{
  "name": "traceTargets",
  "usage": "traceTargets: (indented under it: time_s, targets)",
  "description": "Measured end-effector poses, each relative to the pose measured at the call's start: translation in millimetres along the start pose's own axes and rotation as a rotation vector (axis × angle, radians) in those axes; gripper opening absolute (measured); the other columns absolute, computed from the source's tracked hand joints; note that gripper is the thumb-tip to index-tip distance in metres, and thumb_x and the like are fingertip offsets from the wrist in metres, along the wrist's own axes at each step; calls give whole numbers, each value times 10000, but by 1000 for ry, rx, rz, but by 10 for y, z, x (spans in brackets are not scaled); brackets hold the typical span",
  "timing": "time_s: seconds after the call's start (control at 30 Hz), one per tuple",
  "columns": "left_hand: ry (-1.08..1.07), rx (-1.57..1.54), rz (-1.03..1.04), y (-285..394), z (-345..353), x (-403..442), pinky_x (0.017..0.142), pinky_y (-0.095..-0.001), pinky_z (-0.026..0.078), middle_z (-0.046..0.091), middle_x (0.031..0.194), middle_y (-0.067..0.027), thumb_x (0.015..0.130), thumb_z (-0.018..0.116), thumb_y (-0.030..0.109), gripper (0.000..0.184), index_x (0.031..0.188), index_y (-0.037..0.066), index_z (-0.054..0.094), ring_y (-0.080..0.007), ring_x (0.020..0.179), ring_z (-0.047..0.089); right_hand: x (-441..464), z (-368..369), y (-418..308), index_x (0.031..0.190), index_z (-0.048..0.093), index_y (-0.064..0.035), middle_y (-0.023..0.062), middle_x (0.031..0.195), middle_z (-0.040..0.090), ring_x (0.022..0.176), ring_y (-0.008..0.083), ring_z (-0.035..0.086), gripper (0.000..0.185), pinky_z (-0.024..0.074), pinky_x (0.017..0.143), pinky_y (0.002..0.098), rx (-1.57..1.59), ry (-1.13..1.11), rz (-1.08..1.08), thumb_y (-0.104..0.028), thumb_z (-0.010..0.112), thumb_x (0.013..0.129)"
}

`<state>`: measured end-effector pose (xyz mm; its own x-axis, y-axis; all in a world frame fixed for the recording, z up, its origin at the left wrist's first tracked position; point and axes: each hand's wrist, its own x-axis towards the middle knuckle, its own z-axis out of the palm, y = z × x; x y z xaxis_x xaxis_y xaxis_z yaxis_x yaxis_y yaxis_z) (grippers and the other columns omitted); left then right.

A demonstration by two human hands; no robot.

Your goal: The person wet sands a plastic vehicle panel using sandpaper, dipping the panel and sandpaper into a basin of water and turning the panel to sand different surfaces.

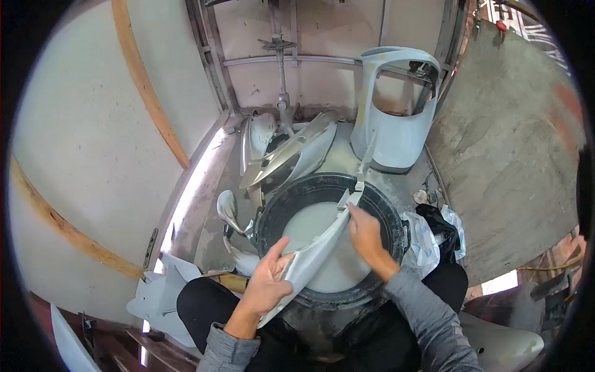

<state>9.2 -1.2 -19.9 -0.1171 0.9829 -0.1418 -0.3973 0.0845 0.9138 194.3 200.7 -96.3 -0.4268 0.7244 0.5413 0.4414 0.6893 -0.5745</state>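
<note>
A long, pale grey-white plastic panel [314,254] with a narrow notched end slants across a black tub [273,214]. Cloudy whitish liquid [304,223] fills part of the tub, which stands between my knees. My left hand [266,282] grips the panel's wide near end, thumb on top. Farther up, my right hand [367,239] is closed at the panel's right edge; some of its fingers are hidden. The panel is above the liquid, and its thin tip points up toward the far right.
Behind the tub lean several glossy panels [291,149] and a metal post [282,80]. A large white shell with an opening [390,139] stands back right. Plastic bags [424,242] lie right of the tub, mirror-like pieces [228,211] left. A grey board [508,142] leans at right.
</note>
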Motion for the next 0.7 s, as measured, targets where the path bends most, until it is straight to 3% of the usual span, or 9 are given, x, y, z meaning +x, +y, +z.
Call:
traceTargets:
  time_s: [0.1, 0.2, 0.37, 0.47, 0.57, 0.6, 0.7]
  targets:
    - [94, -67, 31, 12, -75, -27, 950, -235, 443, 559, 1350, -191, 565, 492, -181, 995, 1517, -51, 234, -197, 1176, 601, -353, 5, -359, 1152, 623, 54, 250, 1168, 643, 1103, 390, 627, 346, 516, 917, 435, 46, -27, -58, 49, 552, 813]
    - [81, -42, 50, 57, -39, -40, 910, -240, 469, 555, 1350, -196, 564, 496, -163, 965, 1498, -55, 276, -185, 1139, 615, -425, -118, -681, 1185, 628, 34, 241, 1237, 625, 1231, 350, 574, 382, 489, 966, 423, -6, -75, -261, 37, 567, 808]
    - [94, -108, 20, -76, -29, -22, 802, -213, 492, 553, 1359, -185, 567, 502, -164, 955, 1492, -54, 290, -168, 1099, 629, -313, -49, -535, 1164, 651, 13, 215, 1229, 638, 1212, 339, 593, 367, 479, 991, 435, -4, -35, -191, 12, 574, 806]
    - [120, -135, 25, -39, -69, -22, 803, -214, 493, 555, 1356, -181, 566, 501, -172, 950, 1488, -56, 300, -169, 1087, 634, -634, -221, -1135, 1161, 683, 7, 198, 1204, 667, 1178, 340, 624, 389, 495, 1007, 424, 149, -119, -393, 68, 547, 802]
    - [82, -116, 12, 7, -107, -56, 870, -242, 486, 581, 1326, -164, 579, 495, -167, 921, 1476, -65, 317, -171, 1069, 644, -575, -51, -757, 1153, 685, 11, 187, 1190, 678, 1149, 332, 645, 372, 508, 989, 419, 159, -38, -491, 61, 535, 817]
    - [103, -126, 12, -15, -91, -53, 885, -248, 484, 595, 1303, -159, 586, 494, -164, 908, 1472, -69, 321, -177, 1072, 643, -524, 103, -497, 1134, 692, 6, 171, 1193, 682, 1137, 317, 654, 352, 511, 986, 419, 118, 43, -275, 36, 534, 820]
    - [111, -160, 14, -51, -35, -65, 905, -255, 482, 610, 1277, -160, 582, 493, -168, 902, 1464, -71, 330, -195, 1080, 645, -438, -4, -653, 1123, 682, 8, 173, 1162, 685, 1102, 307, 663, 337, 524, 929, 440, 110, 7, -168, -8, 562, 808]
